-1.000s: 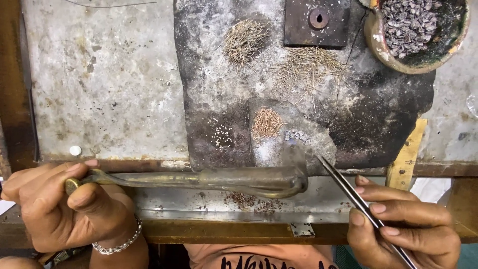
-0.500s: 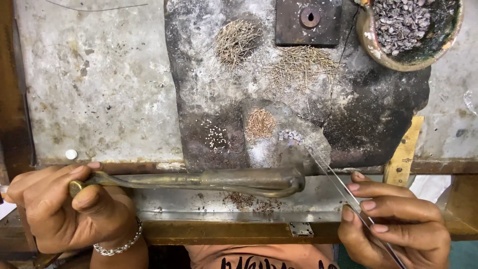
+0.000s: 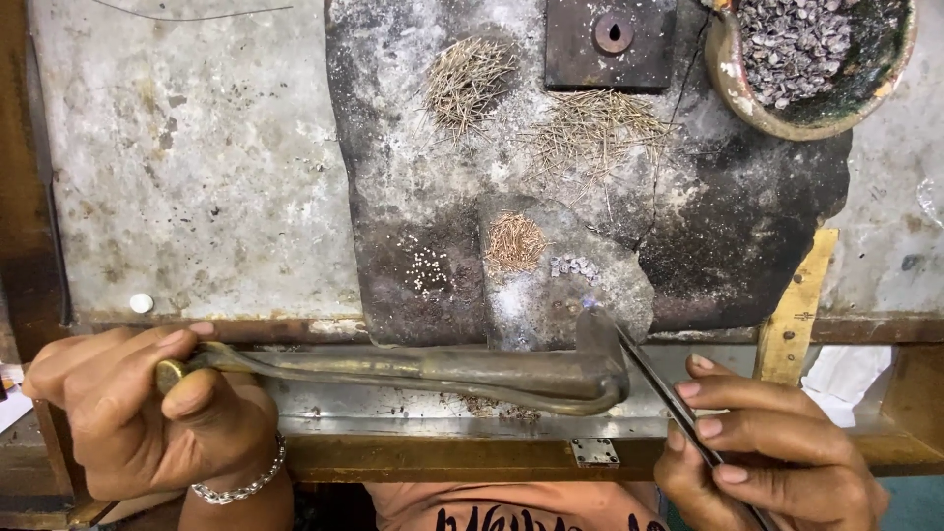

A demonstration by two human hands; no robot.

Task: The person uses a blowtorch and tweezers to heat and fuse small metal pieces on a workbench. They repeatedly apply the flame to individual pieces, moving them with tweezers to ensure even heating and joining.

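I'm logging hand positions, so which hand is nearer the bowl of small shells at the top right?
Right. The right hand, holding tweezers, sits below the bowl on the same side; the left hand, gripping the metal torch pipe, is far across at the bench's left.

The table (image 3: 197,177) has a pale grey, pitted, stained top; a dark scorched slab (image 3: 413,256) lies across its middle; a worn wooden rim (image 3: 246,326) runs along the near edge, with a metal strip (image 3: 393,398) and a small screwed plate (image 3: 594,451) beneath; light is even and soft.
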